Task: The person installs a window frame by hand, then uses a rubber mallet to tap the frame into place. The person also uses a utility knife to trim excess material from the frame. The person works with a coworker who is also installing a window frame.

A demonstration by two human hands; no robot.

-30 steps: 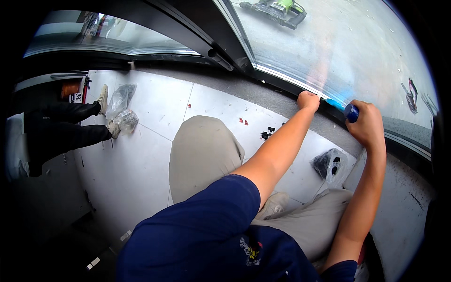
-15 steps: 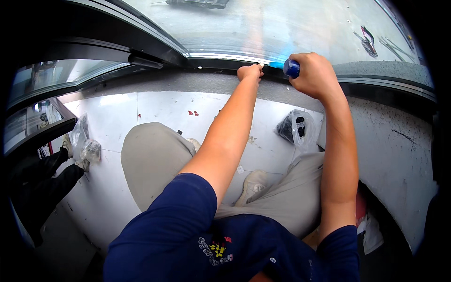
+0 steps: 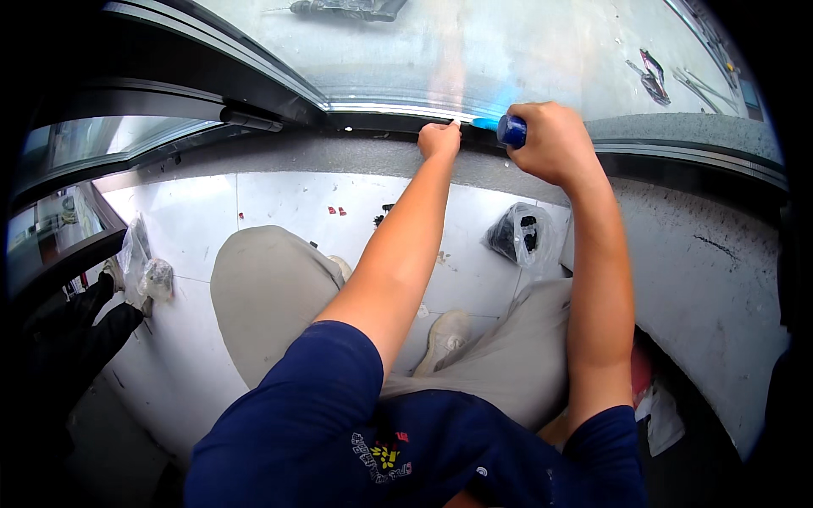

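Observation:
My left hand (image 3: 439, 140) reaches to the dark window frame (image 3: 381, 122) at the foot of a glass pane. Its fingers are closed at the frame. A small white spot shows at the fingertips, too small to name. Just to the right, my right hand (image 3: 555, 142) is wrapped round a blue tool (image 3: 511, 131) with a thick, round, dark blue end. A light blue part shows between that end and the frame, close to my left fingertips. My palm hides the rest of the tool, so its kind is unclear.
Beyond the glass lie a drill-like tool (image 3: 349, 8), red-handled pliers (image 3: 652, 78) and thin rods (image 3: 701, 90). A clear plastic bag (image 3: 527, 233) with black pieces sits on the white floor. Red scraps (image 3: 337, 211) lie left. Another person's dark-clothed legs (image 3: 89, 313) show at far left.
The whole view has shifted slightly, so the scene sits a little farther left. Both hands stay at about the same place on the frame, and the right still grips the blue tool.

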